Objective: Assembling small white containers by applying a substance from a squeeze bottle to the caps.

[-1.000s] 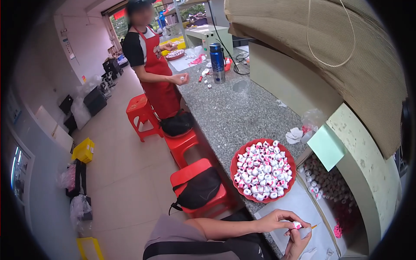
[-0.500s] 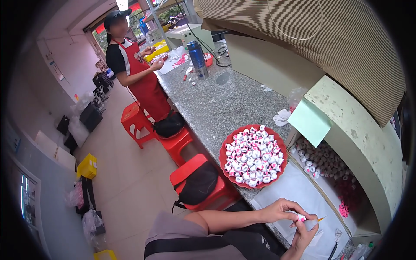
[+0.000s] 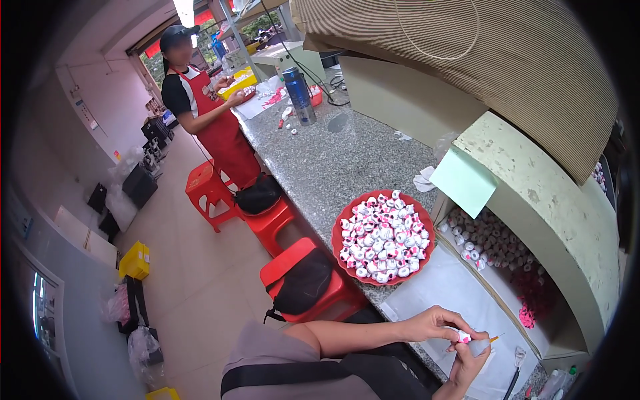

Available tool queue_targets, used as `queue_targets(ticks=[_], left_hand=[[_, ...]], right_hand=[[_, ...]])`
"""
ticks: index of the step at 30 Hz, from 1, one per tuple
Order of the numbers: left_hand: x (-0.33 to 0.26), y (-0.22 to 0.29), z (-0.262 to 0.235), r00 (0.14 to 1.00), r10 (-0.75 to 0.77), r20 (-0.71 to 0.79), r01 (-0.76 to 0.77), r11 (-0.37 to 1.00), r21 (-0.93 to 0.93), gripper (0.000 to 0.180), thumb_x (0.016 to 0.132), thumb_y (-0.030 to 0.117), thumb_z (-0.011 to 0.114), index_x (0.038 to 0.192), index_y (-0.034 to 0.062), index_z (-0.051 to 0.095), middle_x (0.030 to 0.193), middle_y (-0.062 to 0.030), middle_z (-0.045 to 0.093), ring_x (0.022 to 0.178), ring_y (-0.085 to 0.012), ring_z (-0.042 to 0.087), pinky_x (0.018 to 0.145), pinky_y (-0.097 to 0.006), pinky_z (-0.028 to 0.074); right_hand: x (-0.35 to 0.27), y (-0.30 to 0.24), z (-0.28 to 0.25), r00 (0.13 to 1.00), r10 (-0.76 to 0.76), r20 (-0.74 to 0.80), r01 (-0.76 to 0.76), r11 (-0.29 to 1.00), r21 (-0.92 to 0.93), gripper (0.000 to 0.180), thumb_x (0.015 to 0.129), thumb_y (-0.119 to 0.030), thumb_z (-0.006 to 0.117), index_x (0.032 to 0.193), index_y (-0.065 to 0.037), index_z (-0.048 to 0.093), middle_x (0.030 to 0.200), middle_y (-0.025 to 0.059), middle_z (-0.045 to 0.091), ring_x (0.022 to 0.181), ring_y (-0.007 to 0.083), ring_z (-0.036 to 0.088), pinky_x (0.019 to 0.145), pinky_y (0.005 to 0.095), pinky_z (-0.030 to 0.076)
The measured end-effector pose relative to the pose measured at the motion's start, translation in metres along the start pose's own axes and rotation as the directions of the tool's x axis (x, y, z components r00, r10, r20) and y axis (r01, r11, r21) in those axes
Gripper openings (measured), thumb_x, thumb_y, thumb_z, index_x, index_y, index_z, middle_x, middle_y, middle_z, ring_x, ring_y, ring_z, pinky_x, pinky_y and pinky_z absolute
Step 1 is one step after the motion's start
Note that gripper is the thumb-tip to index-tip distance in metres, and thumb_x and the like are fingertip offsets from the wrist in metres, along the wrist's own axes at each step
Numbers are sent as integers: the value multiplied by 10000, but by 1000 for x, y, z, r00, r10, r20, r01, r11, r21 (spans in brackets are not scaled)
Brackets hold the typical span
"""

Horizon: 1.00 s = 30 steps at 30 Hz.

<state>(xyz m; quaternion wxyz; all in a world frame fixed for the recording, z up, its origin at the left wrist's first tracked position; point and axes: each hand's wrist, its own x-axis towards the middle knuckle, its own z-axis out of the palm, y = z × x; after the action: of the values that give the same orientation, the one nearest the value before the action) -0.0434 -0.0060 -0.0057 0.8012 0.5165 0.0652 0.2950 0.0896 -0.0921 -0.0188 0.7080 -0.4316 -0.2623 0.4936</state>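
Observation:
My left hand is closed, pinching a small white figure piece with a pink patch between thumb and fingers. Just below it, my right hand is closed around a small translucent bottle with a yellow needle tip pointing away to the right. Both hands are close together above a white paper sheet on the counter. Beyond them stands a red scalloped bowl heaped with similar white, pink and black pieces. A black-handled tool lies on the sheet near my right hand.
A box-like shelf beside the sheet holds many more pieces. Along the granite counter stands a blue bottle. Red stools line its left side. A person in a red apron works at the far end.
The view has shifted slightly, so the bowl and counter appear a little further left. My hands keep the same hold. The person at the far end has moved their hands closer to the bowl there.

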Motion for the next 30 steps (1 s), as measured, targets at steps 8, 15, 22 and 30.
queue_targets(ticks=[8,15,22,30], left_hand=[[-2,14,-4,976,-12,-215,60,974,220,250,798,-19,501,1046,-40,529,1020,-127,552,918,-162,525,792,-272,420],[8,-6,1,986,3,-169,19,992,126,274,810,-8,488,1082,-31,511,1037,-111,540,943,-149,503,810,-262,394],[3,-11,15,978,38,-207,-15,994,111,270,814,-10,487,1083,-38,501,1046,-116,533,944,-151,502,796,-261,403],[5,-17,11,967,69,-247,-56,997,62,255,825,-3,483,1077,-35,476,989,-104,528,826,-110,495,679,-247,432]], right_hand=[[11,-11,26,999,-48,18,51,983,-179,251,678,68,591,925,44,553,755,95,551,625,152,557,579,250,463],[6,-15,9,998,-53,15,55,983,-173,246,729,29,588,973,19,557,767,47,576,669,98,557,612,212,439],[0,-15,10,997,-82,7,82,984,-161,248,731,24,590,976,14,559,738,42,565,663,100,561,597,209,437],[6,-11,14,999,-36,-22,34,995,-93,244,727,46,573,969,32,549,735,77,567,630,130,563,594,236,466]])
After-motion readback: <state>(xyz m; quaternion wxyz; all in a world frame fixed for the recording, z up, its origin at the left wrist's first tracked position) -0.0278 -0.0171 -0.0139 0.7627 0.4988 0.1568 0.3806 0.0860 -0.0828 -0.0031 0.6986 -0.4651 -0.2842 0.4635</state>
